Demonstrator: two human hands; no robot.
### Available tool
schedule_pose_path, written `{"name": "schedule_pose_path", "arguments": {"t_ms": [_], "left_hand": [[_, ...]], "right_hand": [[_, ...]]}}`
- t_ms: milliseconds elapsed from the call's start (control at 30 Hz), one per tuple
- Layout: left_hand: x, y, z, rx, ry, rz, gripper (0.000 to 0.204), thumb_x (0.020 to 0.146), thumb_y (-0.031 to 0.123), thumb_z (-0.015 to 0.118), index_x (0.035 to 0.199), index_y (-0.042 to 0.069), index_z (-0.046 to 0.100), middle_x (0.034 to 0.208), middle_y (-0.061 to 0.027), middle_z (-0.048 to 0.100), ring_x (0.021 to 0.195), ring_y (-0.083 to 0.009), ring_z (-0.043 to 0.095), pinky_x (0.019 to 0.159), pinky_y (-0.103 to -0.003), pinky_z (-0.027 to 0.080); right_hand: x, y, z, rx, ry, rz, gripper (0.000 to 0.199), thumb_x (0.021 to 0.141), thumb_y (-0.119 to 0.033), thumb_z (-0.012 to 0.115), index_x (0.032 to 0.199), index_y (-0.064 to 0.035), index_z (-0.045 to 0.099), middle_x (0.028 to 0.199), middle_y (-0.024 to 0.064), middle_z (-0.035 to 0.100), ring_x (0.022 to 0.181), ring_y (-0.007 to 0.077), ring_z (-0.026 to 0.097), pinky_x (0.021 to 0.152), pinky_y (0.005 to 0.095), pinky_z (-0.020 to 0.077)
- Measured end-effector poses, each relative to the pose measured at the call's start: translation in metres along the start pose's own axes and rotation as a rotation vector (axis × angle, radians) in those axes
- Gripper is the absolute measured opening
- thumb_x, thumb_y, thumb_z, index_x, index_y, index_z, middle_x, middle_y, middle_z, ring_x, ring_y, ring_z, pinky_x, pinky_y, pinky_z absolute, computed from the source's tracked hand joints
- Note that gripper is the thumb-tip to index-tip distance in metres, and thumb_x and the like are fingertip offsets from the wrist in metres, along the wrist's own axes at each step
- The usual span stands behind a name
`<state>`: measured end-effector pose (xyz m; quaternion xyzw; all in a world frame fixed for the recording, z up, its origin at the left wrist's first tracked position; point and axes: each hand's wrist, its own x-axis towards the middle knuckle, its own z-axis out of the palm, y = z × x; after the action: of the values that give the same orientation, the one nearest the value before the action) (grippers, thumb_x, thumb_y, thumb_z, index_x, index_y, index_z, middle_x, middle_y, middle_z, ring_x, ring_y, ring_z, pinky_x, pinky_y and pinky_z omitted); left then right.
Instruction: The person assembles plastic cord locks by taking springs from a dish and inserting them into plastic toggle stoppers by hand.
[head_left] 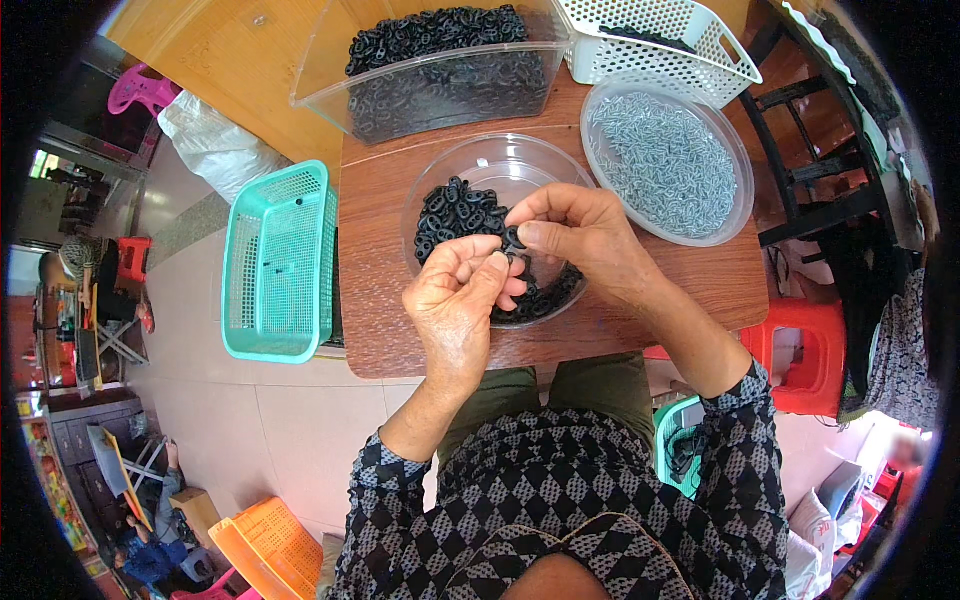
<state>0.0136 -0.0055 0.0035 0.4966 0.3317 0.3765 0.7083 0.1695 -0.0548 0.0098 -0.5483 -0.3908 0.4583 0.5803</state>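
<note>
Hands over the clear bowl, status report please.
Left hand and right hand both pinch one small black ring. Clear bowl of rings beneath. Nothing blocking.

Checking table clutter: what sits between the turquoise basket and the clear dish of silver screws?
In the head view, the clear bowl of black rings, with both hands above it.

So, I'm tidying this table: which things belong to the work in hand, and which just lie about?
In use: left hand, right hand, small black ring pinched between them, clear bowl of black rings, clear dish of small metal parts.

Lying about: teal basket, white basket, red stool.
</note>
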Motion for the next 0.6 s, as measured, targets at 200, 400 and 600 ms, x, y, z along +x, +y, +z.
{"name": "schedule_pose_path", "arguments": {"t_ms": [200,400,600], "left_hand": [[-0.003,-0.001,0.004,-0.016,0.015,0.037,0.012,0.088,-0.001,0.057,0.1,-0.005,0.058,0.082,-0.0109,0.066,0.063,-0.0095,0.061,0.053,-0.019,0.048],[-0.002,-0.005,0.006,-0.06,0.024,0.055,0.017,0.089,-0.001,0.057,0.105,-0.005,0.055,0.083,-0.0101,0.065,0.065,-0.0096,0.061,0.053,-0.019,0.049],[-0.001,-0.007,0.007,-0.061,0.01,0.121,0.022,0.089,-0.001,0.056,0.11,-0.006,0.052,0.082,-0.0108,0.065,0.064,-0.0114,0.061,0.055,-0.021,0.05]], "right_hand": [[-0.001,0.0,0.004,-0.014,0.016,-0.084,0.01,0.082,-0.003,0.063,0.09,0.0013,0.064,0.076,0.0008,0.063,0.068,0.0056,0.057,0.06,0.0202,0.0458],[-0.004,0.001,0.01,0.069,0.036,-0.084,0.008,0.083,-0.004,0.062,0.088,0.0018,0.064,0.074,0.0015,0.063,0.067,0.0058,0.057,0.06,0.0211,0.0467],[-0.007,0.001,0.013,-0.018,0.043,-0.115,0.009,0.084,-0.001,0.059,0.09,0.0033,0.064,0.076,0.0021,0.063,0.069,0.007,0.057,0.061,0.022,0.0472]]}}
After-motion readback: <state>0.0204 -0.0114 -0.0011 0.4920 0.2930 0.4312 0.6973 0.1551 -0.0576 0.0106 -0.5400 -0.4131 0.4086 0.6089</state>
